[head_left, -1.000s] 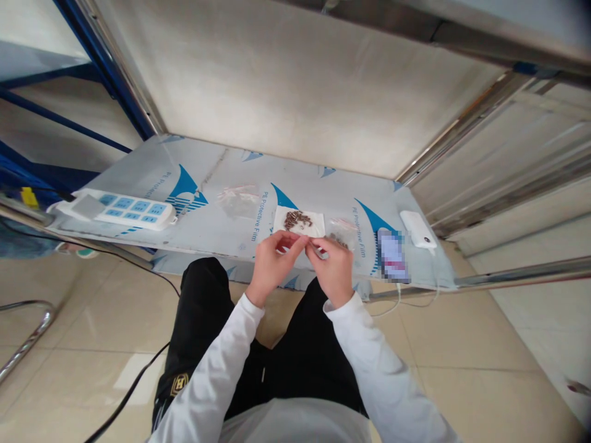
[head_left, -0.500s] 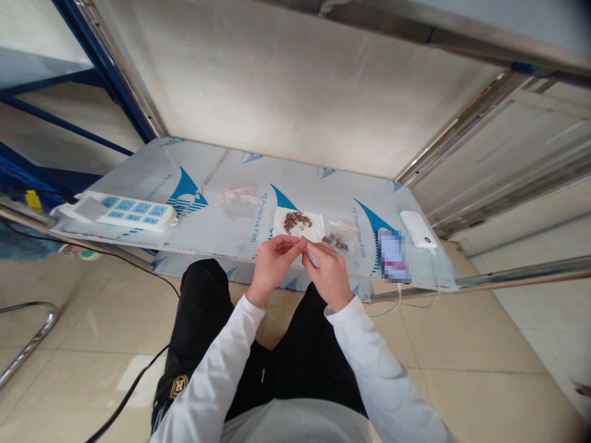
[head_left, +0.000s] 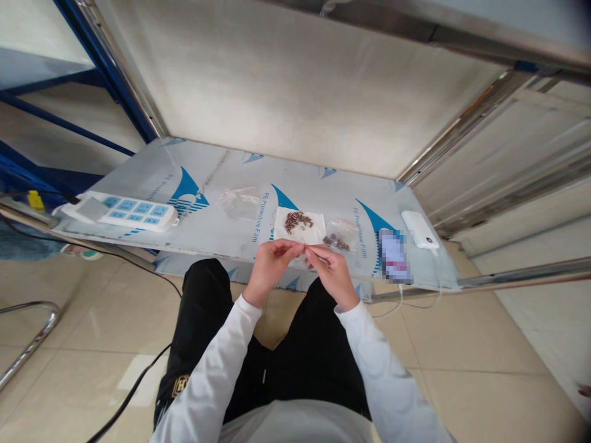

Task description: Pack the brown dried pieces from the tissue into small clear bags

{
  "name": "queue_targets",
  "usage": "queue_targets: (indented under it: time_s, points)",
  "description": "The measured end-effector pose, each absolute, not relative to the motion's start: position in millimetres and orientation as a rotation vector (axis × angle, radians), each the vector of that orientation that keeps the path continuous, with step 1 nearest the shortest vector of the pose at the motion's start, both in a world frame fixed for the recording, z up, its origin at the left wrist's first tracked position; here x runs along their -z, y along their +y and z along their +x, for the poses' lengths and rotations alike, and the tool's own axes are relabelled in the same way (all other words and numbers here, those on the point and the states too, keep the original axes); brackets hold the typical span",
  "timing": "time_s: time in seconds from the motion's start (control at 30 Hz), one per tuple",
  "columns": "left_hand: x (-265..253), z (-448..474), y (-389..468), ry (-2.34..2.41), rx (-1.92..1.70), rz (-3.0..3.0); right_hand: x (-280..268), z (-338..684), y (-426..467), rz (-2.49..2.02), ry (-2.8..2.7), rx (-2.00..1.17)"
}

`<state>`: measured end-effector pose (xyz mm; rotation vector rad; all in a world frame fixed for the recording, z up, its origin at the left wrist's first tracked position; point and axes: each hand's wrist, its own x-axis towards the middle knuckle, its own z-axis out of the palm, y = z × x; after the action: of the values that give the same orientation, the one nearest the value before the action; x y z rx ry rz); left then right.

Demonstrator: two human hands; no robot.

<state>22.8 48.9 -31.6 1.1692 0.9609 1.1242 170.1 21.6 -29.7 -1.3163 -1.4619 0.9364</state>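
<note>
Fingertips meeting, my left hand (head_left: 274, 263) and my right hand (head_left: 330, 271) pinch together at the front edge of the table. Whatever lies between the fingers is too small to make out. Just beyond them a white sheet (head_left: 314, 232) lies flat, bearing a pattern of small dark brown pieces (head_left: 295, 220). Beside it, right of my hands, is a clear plastic bag (head_left: 347, 227) with more brown bits in it. Another clear bag (head_left: 240, 200) lies farther left.
A white power strip (head_left: 133, 212) occupies the table's left end. On the right are a phone (head_left: 394, 258) with a blurred screen and a white power bank (head_left: 419, 229), with white cables hanging over the edge. The table (head_left: 207, 237) wears printed protective film. My knees are under its edge.
Both hands have shifted slightly toward me, and the right wrist has moved a little to the right. The fingertips are still together. The sheet and bags look unmoved.
</note>
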Motion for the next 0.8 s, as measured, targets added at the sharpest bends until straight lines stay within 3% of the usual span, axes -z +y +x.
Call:
queue_targets:
  time_s: [0.27,0.8]
  points:
    - [29.3,28.3,29.6,1.66,-0.926,1.71,46.7,170.0,17.2,-1.577,-1.591,-0.397]
    - [43.2,28.9,26.9,1.83,-0.598,1.892,58.5,177.4,8.9,-1.4,-1.936,-0.544]
